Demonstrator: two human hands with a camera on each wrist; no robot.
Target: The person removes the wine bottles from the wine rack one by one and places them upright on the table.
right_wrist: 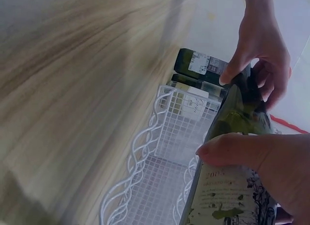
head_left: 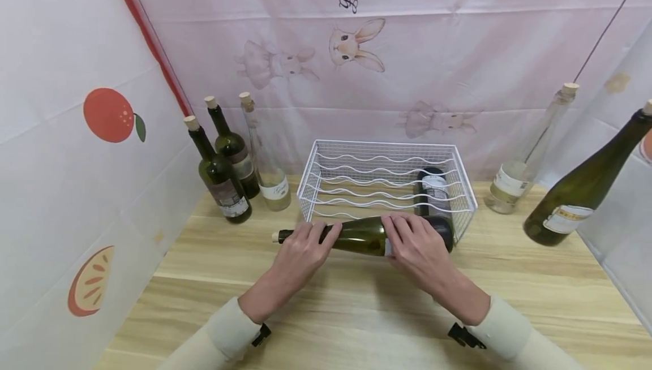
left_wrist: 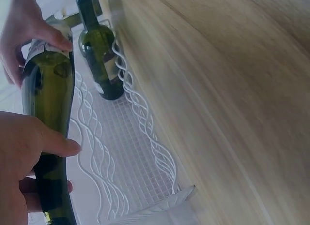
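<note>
A green wine bottle (head_left: 361,234) with a cork in its mouth is held sideways in front of the white wire rack (head_left: 474,203). My left hand (head_left: 305,245) grips its neck, on the left. My right hand (head_left: 420,248) grips the wider body near the base, on the right. In the right wrist view the thumb lies over the pale printed label (right_wrist: 220,198). At the rack's right end lies another dark bottle (head_left: 433,186), its lower part hidden behind the held one.
Left of the rack stand two corked green bottles (head_left: 219,180) (head_left: 239,152) and a clear bottle (head_left: 275,183). To its right are a clear bottle (head_left: 509,180) and a tall green bottle (head_left: 575,194). A pink printed curtain (head_left: 204,47) hangs behind the wooden table (head_left: 356,325).
</note>
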